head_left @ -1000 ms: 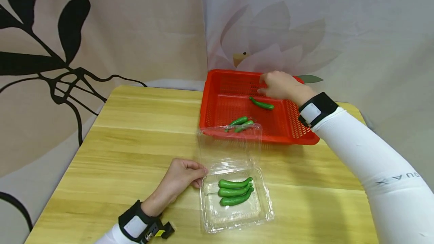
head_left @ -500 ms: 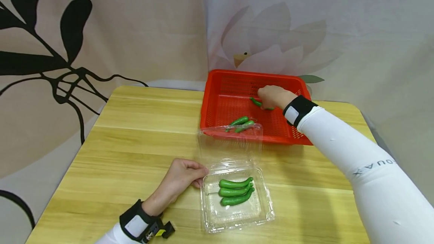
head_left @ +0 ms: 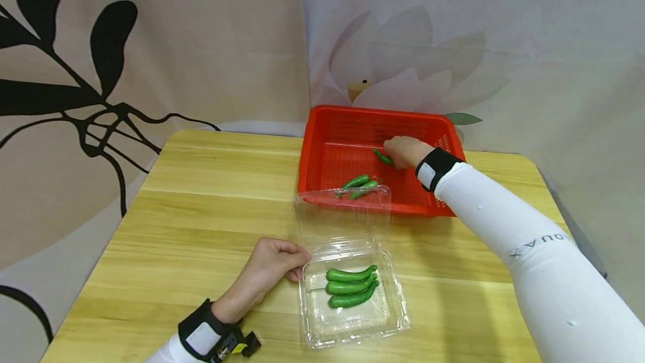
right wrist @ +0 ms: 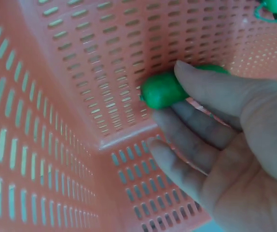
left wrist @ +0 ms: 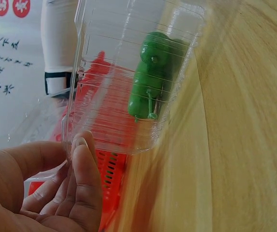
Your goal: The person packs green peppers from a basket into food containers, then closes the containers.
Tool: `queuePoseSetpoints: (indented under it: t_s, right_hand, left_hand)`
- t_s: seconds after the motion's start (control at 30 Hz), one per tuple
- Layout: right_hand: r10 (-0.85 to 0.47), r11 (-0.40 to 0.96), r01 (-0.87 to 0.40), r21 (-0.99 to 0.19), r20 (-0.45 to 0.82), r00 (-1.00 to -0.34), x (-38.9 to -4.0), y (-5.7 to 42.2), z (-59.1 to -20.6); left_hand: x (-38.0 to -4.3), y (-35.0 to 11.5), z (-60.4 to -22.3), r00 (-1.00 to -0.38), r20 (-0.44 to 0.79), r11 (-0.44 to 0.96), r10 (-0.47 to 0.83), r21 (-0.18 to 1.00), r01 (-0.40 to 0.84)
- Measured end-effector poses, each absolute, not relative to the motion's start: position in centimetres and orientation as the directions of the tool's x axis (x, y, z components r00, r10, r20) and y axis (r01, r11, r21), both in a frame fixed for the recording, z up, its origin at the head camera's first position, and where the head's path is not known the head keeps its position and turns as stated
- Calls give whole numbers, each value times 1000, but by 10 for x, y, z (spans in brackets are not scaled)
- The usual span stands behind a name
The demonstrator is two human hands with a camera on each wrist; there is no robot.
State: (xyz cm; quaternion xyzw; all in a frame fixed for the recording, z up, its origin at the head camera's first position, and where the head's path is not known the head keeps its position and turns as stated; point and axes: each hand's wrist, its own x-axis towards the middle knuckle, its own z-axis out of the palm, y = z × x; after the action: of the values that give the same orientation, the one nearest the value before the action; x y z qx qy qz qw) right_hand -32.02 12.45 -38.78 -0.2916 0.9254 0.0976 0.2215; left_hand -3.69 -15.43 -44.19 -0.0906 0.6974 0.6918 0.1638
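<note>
My left hand (head_left: 272, 266) pinches the left rim of a clear plastic clamshell container (head_left: 347, 322), between thumb and fingertips in the left wrist view. Three green chili peppers (head_left: 351, 287) lie side by side in its base, and the raised lid (head_left: 342, 226) leans toward the basket. Inside the red basket (head_left: 340, 156), my right hand (head_left: 405, 152) grips a green chili pepper (right wrist: 162, 91). In the right wrist view the thumb lies over this pepper and the fingers come from below; its far end is partly hidden.
Two more green chili peppers (head_left: 355, 181) lie at the basket's front left, partly behind the clear lid. The basket stands at the back of the wooden table (head_left: 201, 200), close to a printed curtain (head_left: 242, 43).
My right hand has come down into the basket, from above its back part to the single pepper, and has taken hold of it. My left hand stays at the container's rim.
</note>
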Motion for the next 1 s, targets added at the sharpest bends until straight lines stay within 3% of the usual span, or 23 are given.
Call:
queuePoseSetpoints:
  t_s: [0.33,0.57,0.73,1.0]
  right_hand:
    - [-571,773,-633,56,-373,-731,-328,127,-399]
    - [-424,884,-462,70,-298,-855,-327,129,-388]
    - [-295,938,-339,68,-356,-887,-321,130,-383]
    - [-254,953,-301,43,-436,-864,-317,127,-390]
  left_hand:
    - [-37,-154,-443,-933,-344,25,103,939,-343]
    - [-37,-154,-442,-934,-344,31,96,939,-343]
    - [-37,-154,-441,-933,-347,33,98,938,-345]
    - [-37,-154,-442,-934,-342,30,100,939,-341]
